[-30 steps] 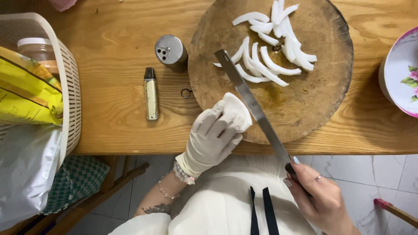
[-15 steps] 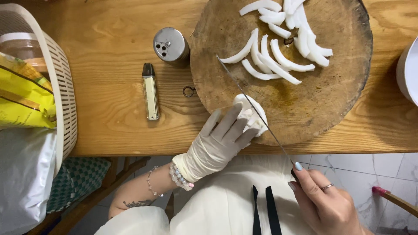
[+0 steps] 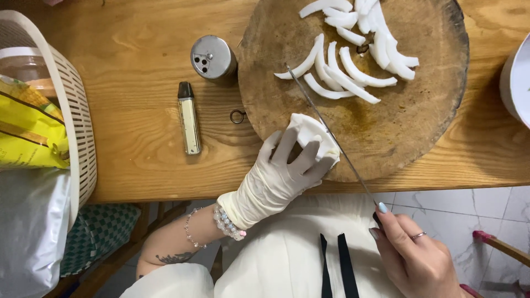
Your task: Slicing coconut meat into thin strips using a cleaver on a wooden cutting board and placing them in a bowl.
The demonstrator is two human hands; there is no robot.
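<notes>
- The left hand [image 3: 281, 171], wearing a cream rubber glove, is pressing a white, smooth-fleshed chunk [image 3: 312, 138] down with fingers curled over it, gripping it at the near edge of the cutting board [image 3: 419, 127].
- The right hand [image 3: 411, 256], bare, with painted nails and a ring, is closing around the handle of a knife [image 3: 331, 135]; the thin straight blade is lying edge-down just beside the chunk, on its right side, and running diagonally toward the slices.
- The cutting board is round, of worn, stained wood with a dark rim, and is resting on the worktop [image 3: 138, 110], whose surface is warm, grained timber; the board's near rim is reaching almost to the worktop's front edge.
- Curved white slices [image 3: 353, 60], crescent-shaped and glossy, are lying in a loose pile on the board's far half, well apart from the chunk.
- A metal-topped shaker [image 3: 211, 57], a slim rectangular device [image 3: 189, 117] and a small ring [image 3: 237, 116] are sitting on open wood left of the board.
- A woven plastic basket [image 3: 74, 110] holding yellow packets is standing at the left edge; a bowl rim [image 3: 513, 83] is showing at the right.
</notes>
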